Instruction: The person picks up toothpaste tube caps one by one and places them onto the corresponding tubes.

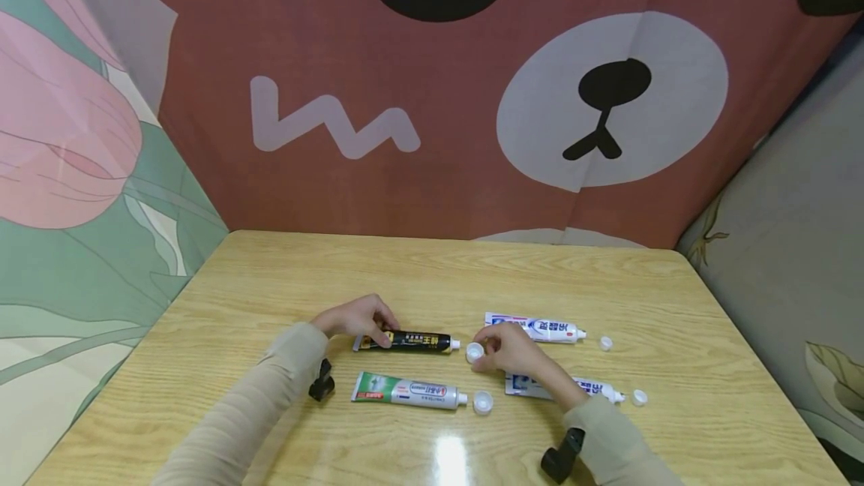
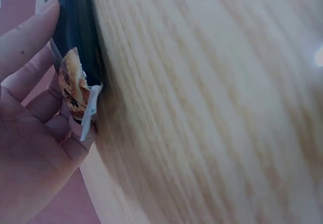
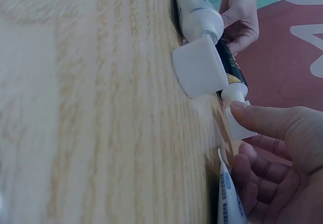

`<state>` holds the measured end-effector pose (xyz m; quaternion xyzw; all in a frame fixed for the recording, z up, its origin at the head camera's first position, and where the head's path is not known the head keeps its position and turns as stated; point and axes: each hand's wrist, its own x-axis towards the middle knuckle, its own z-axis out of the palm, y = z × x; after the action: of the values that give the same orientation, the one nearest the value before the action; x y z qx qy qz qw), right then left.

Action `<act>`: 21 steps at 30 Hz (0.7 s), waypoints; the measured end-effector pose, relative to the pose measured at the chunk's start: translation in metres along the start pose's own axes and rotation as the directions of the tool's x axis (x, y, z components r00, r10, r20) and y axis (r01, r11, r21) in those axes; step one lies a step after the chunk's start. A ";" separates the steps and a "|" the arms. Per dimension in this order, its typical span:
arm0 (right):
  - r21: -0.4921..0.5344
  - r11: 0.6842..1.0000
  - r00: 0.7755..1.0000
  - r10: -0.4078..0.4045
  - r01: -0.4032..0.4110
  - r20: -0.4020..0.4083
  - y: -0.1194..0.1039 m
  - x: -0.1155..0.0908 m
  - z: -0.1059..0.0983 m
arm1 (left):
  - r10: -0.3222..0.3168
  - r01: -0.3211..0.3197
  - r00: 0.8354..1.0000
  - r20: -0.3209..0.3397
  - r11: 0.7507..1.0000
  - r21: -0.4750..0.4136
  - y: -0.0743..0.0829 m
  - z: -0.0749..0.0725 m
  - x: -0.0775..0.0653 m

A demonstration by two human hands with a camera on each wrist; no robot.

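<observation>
My left hand (image 1: 361, 319) holds a black toothpaste tube (image 1: 421, 342) near its crimped tail end, which also shows in the left wrist view beside the thumb and fingers. The tube lies on the table with its bare white nozzle toward the right. At that nozzle, my right hand (image 1: 514, 351) pinches a white cap (image 1: 475, 352) between thumb and fingers. In the right wrist view, the cap (image 3: 239, 125) is beside the black tube's nozzle; whether they touch I cannot tell. Nearer me lies a green and silver toothpaste tube (image 1: 408, 391), uncapped, with a white cap (image 1: 482, 403) just off its nozzle.
Two white and blue toothpaste tubes lie to the right: a far one (image 1: 543, 329) and a nearer one (image 1: 597, 388) partly hidden by my right forearm. White caps (image 1: 606, 343) stand beyond their nozzles. A printed cloth (image 1: 459, 186) hangs behind the wooden table (image 1: 270, 268).
</observation>
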<state>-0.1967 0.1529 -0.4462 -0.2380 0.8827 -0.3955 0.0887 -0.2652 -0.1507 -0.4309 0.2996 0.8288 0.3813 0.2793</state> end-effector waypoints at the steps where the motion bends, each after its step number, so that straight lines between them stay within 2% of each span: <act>1: -0.002 1.000 1.000 0.001 -0.001 -0.001 0.000 0.000 0.000 | -0.008 0.008 1.000 0.001 1.000 0.004 0.001 0.001 0.000; 8: -0.001 1.000 1.000 0.007 -0.007 -0.016 -0.003 0.000 -0.001 | -0.059 0.058 0.998 0.023 0.998 0.022 0.006 0.004 0.000; 17: 0.046 0.997 0.998 0.056 -0.055 -0.024 -0.006 0.000 -0.003 | -0.036 0.036 0.999 0.013 0.999 -0.030 0.004 0.003 -0.002; 21: 0.062 0.997 0.998 0.048 -0.045 -0.048 -0.006 -0.002 -0.005 | -0.009 0.009 1.000 -0.008 0.999 -0.034 0.002 0.000 -0.004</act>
<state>-0.1949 0.1533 -0.4387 -0.2046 0.8775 -0.4257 0.0833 -0.2620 -0.1531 -0.4281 0.2896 0.8247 0.3951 0.2827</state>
